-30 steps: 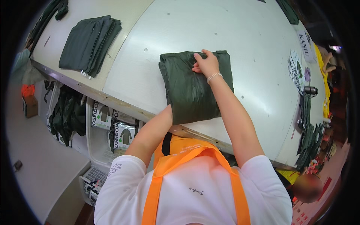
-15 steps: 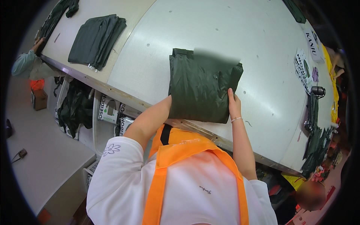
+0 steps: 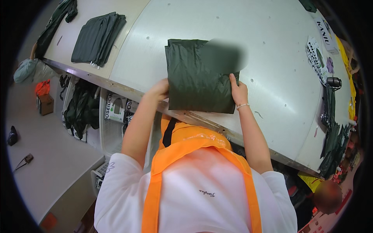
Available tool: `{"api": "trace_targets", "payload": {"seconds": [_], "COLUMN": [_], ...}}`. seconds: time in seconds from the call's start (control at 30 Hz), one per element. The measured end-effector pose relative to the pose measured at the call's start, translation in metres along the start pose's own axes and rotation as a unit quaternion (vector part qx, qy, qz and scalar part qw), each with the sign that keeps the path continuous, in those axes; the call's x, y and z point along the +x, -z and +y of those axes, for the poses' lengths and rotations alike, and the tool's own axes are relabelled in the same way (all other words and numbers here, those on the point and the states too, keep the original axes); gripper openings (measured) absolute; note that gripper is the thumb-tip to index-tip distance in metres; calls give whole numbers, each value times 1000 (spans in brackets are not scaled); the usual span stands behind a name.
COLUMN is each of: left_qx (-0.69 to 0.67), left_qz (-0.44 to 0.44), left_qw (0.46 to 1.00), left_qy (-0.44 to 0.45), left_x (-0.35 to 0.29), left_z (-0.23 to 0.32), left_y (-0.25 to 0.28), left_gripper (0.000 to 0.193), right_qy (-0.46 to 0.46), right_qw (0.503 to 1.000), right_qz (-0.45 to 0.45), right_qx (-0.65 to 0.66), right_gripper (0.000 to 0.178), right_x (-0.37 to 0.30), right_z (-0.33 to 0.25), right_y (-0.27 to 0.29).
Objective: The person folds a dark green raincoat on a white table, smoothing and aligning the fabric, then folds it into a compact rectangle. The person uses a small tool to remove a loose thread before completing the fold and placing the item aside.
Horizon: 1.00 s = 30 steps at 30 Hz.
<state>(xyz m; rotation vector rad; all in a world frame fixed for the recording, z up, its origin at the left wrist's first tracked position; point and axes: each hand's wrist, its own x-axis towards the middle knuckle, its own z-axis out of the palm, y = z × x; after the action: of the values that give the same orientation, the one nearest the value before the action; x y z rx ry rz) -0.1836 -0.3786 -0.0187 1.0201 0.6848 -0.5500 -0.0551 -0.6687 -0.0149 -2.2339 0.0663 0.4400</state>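
Note:
A folded dark green garment (image 3: 196,75) is held up in front of me, above the near edge of the white table (image 3: 272,50). My left hand (image 3: 160,90) grips its lower left edge. My right hand (image 3: 237,90), with a beaded bracelet on the wrist, grips its lower right edge. Part of the garment's upper right is blurred. I wear a white shirt and orange straps (image 3: 194,155).
A stack of folded dark green garments (image 3: 97,37) lies on the table at the far left. Printed packets and a dark clip (image 3: 328,62) sit at the right, with dark clothes hanging off that edge. Under the table are shelves with boxes and dark garments (image 3: 81,108). Another person's cap (image 3: 25,70) shows at left.
The garment lay on the table with my right hand pressing on it. Both hands have since lifted it by its lower edge and raised it toward me.

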Motion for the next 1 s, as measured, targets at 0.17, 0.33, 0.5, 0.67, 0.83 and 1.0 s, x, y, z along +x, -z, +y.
{"api": "trace_targets", "payload": {"seconds": [0.17,0.33,0.5,0.67,0.83,1.0], "left_qx": [100,640,684,613,243,-12], "left_qz": [287,328,283,304,364,120], "left_qw": [894,567,559,579,825,990], "left_qy": [-329,-401,-374,-445,-357,-75], "left_x": [-64,-53,27,49,45,55], "left_z": [-3,51,31,24,63,115], "left_y": [-24,-84,-62,-54,-18,-7], "left_gripper": [52,63,65,72,76,56], "right_qy": [66,293,192,165,-85,-168], "right_qw": [994,940,948,978,954,877], "right_qz": [46,146,134,127,-99,-252], "right_qx": [-80,-99,-217,-32,271,374], "right_gripper": [66,78,79,86,76,45], "right_x": [-19,0,34,59,84,107], "right_z": [-14,-61,-48,-19,-41,-60], "right_y": [3,17,-33,-48,15,30]}}
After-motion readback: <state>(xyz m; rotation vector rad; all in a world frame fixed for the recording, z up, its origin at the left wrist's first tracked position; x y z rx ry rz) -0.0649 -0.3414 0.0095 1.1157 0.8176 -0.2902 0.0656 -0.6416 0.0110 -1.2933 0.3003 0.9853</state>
